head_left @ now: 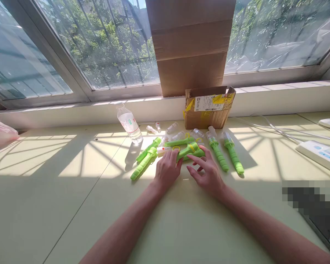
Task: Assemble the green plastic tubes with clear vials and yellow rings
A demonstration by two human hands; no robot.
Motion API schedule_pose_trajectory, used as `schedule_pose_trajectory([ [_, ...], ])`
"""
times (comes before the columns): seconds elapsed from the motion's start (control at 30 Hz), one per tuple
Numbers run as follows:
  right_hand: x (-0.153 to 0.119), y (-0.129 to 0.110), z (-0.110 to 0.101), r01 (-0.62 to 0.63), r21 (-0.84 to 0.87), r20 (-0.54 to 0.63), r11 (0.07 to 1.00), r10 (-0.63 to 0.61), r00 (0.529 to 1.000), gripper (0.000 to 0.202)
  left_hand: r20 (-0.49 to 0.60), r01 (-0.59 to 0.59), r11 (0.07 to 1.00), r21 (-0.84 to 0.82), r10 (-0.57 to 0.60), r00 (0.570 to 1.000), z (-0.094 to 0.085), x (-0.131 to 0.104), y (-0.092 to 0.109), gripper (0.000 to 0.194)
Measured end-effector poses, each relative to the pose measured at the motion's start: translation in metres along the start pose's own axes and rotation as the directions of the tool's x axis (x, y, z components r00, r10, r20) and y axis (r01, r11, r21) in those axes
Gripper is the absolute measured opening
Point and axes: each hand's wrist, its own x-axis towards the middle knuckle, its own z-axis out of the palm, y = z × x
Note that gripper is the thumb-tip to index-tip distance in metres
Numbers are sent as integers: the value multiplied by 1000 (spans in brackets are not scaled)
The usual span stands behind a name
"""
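My left hand (168, 169) has its fingers closed on the lower end of a green ribbed handle (187, 150), which has a yellow ring near its wide threaded end. Close to its right side is my right hand (207, 171), fingers apart, near another green handle (195, 154) lying behind. Two green handles (144, 163) lie to the left. On the right, two more green handles (234, 157) carry clear caps. Behind the hands are loose clear caps (172, 127), yellow rings and a white tube with a red dot (162, 149).
A water bottle (129, 124) stands at the back left. An opened cardboard box (209, 110) sits by the window sill. At the right are a white power strip (320, 156), cables and a blurred dark object (313, 209). A pink bag (1, 135) is at far left.
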Motion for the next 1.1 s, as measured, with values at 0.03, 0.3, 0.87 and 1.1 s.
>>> schedule_pose_trajectory([
  [0.03, 0, 0, 0, 2, -1, -14, 1000, -2, 1000, 36, -5, -7, 1000, -21, 7, 1000, 0, 0, 0, 21],
  [0.3, 2, 2, 2, -107, 40, 74, 993, 104, 992, 26, 6, -192, 957, -218, 198, 980, -8, -2, 10, 28],
  [0.87, 2, 4, 2, -173, 109, 52, 979, 168, 984, 22, -27, -100, 972, -212, 96, 995, -9, 1, 11, 36],
  [1.1, 3, 5, 2, -175, 119, 53, 977, 169, 984, 24, 58, 198, 980, -13, -197, 979, -3, 5, 4, 43],
])
